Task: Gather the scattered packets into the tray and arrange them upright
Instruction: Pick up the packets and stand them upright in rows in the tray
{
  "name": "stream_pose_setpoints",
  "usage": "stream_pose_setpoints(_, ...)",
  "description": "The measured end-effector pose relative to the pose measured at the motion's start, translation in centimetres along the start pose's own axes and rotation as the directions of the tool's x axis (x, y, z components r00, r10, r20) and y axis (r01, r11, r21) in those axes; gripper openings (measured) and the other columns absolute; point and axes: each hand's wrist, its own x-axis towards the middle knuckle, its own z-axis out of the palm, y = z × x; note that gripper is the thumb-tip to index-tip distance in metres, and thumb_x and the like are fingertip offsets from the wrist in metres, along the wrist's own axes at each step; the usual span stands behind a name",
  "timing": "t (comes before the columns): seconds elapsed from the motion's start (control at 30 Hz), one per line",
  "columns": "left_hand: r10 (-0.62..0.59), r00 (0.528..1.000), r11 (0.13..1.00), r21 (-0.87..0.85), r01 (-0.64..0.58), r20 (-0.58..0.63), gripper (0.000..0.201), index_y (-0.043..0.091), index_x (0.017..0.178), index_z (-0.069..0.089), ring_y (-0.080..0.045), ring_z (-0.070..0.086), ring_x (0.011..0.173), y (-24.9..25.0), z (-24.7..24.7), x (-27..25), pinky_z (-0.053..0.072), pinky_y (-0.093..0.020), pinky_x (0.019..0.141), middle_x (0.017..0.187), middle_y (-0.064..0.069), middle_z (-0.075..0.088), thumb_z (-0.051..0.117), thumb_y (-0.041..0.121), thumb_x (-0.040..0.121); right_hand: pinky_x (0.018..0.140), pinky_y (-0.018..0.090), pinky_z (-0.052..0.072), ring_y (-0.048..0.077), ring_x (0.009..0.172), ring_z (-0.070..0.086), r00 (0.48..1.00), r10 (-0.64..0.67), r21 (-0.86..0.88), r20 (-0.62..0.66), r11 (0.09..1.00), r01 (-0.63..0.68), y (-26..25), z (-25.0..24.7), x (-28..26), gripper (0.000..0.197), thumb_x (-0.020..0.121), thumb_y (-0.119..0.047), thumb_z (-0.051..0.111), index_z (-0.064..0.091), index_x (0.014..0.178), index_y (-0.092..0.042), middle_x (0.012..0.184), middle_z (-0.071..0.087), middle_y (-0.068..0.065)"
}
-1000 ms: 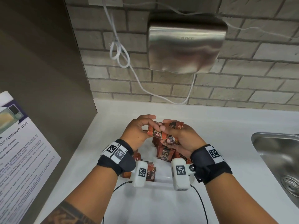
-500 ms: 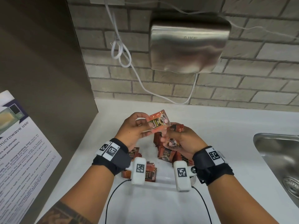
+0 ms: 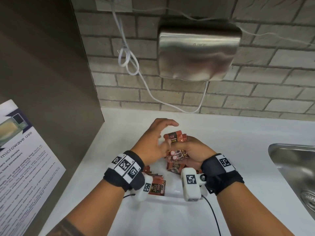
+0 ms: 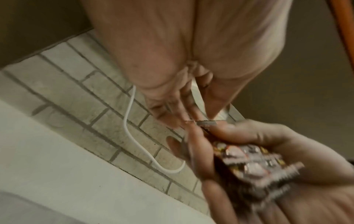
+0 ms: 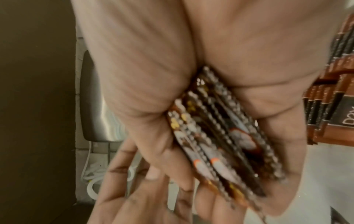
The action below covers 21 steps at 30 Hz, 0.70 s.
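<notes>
Fingers (image 5: pixel 191 169) of your right hand (image 3: pixel 192 154) curl round a stack of packets (image 5: pixel 220 136), held edge-on above the tray (image 3: pixel 170 195). Your left hand (image 3: pixel 153 143) spreads wide and relaxed, holding nothing, its tips touching the stack's left side. 0.5 s ago it pinched 1 packet aloft; that packet now sits with the stack. The stack's long axis runs near to far, with the right hand nearer the tray's standing packets (image 3: pixel 173 166). More packets (image 3: pixel 156 186) stand at the tray's near left, on the table (image 3: pixel 230 133).
</notes>
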Motion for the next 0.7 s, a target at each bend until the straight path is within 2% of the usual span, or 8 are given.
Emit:
stream_pose_setpoints(0.07,0.041,0.982,0.999,-0.006,-0.040,0.182,0.067,0.039,0.140,0.043,0.004,0.040,0.132,0.6,0.3,-0.7,0.040,-0.012,0.102,0.148,0.012,0.032,0.070,0.009,0.087,0.094,0.054,0.049,0.036,0.096,0.066,1.000,-0.006,0.049,-0.007,0.999,0.007,0.2,0.0,0.2,0.030,0.082,0.004,0.067,0.065,0.112,0.007,0.102,0.067,0.027)
stream_pose_setpoints(0.13,0.035,0.956,0.989,0.130,-0.076,0.292,0.085,0.050,0.142,0.033,-0.005,0.038,0.138,0.6,1.1,-0.8,0.039,-0.027,0.108,0.152,0.016,0.024,0.083,0.028,0.077,0.089,0.050,0.053,0.036,0.099,0.068,0.999,-0.031,0.131,-0.014,0.991,0.033,0.3,0.4,0.4,0.021,0.085,0.009,0.060,0.065,0.105,0.003,0.100,0.068,0.024)
stream_pose_setpoints(0.2,0.048,0.964,0.934,0.331,-0.136,0.262,0.088,0.052,0.139,0.033,-0.008,0.043,0.133,0.1,1.6,-0.6,0.035,-0.042,0.110,0.148,0.017,0.032,0.085,0.034,0.071,0.081,0.042,0.055,0.032,0.100,0.067,0.998,-0.059,0.174,-0.013,0.983,0.061,0.5,1.0,0.4,0.023,0.086,0.011,0.055,0.063,0.105,0.000,0.100,0.066,0.021)
stream_pose_setpoints(0.27,0.072,0.978,0.902,0.405,-0.147,0.194,0.077,0.049,0.136,0.040,-0.008,0.052,0.121,-0.1,1.5,-0.5,0.039,-0.047,0.103,0.139,0.018,0.045,0.083,0.034,0.073,0.081,0.041,0.051,0.034,0.101,0.064,0.996,-0.085,0.171,0.000,0.982,0.084,0.6,1.4,0.3,0.025,0.086,0.010,0.056,0.062,0.109,0.000,0.101,0.062,0.023)
stream_pose_setpoints(0.4,0.068,0.984,0.886,0.442,-0.136,0.166,0.067,0.049,0.130,0.047,-0.007,0.056,0.114,-0.4,1.2,-0.4,0.046,-0.044,0.095,0.132,0.022,0.050,0.081,0.036,0.074,0.076,0.042,0.051,0.029,0.088,0.067,0.999,-0.045,0.151,-0.016,0.987,0.047,0.7,1.1,0.0,0.015,0.086,0.001,0.062,0.067,0.099,-0.005,0.091,0.066,0.018)
stream_pose_setpoints(0.53,0.080,0.986,0.882,0.451,-0.140,0.149,0.065,0.044,0.129,0.052,-0.015,0.057,0.113,-1.5,1.0,-0.2,0.052,-0.044,0.089,0.132,0.016,0.052,0.079,0.022,0.074,0.086,0.039,0.051,0.026,0.090,0.069,0.992,-0.058,0.006,-0.113,0.998,0.059,0.9,1.0,-0.6,0.024,0.086,-0.016,0.072,0.068,0.108,-0.008,0.101,0.073,0.010)
stream_pose_setpoints(0.6,0.070,0.988,0.876,0.465,-0.127,0.136,0.074,0.044,0.138,0.048,-0.014,0.053,0.118,-1.8,1.2,-0.1,0.052,-0.043,0.092,0.136,0.015,0.050,0.078,0.018,0.075,0.082,0.032,0.055,0.023,0.096,0.072,0.976,-0.141,-0.152,-0.166,0.982,0.116,0.8,0.7,-0.8,0.020,0.090,-0.020,0.071,0.071,0.107,-0.010,0.101,0.076,0.007)
stream_pose_setpoints(0.7,-0.040,0.994,0.957,0.289,0.009,0.102,0.112,0.050,0.151,0.022,-0.008,0.048,0.125,-1.5,1.0,0.2,0.050,-0.032,0.101,0.143,0.011,0.042,0.090,0.024,0.067,0.094,0.048,0.056,0.034,0.101,0.071,0.972,-0.163,-0.178,-0.169,0.975,0.132,0.6,-0.1,-1.1,0.022,0.089,-0.022,0.074,0.074,0.106,-0.009,0.102,0.076,0.013)
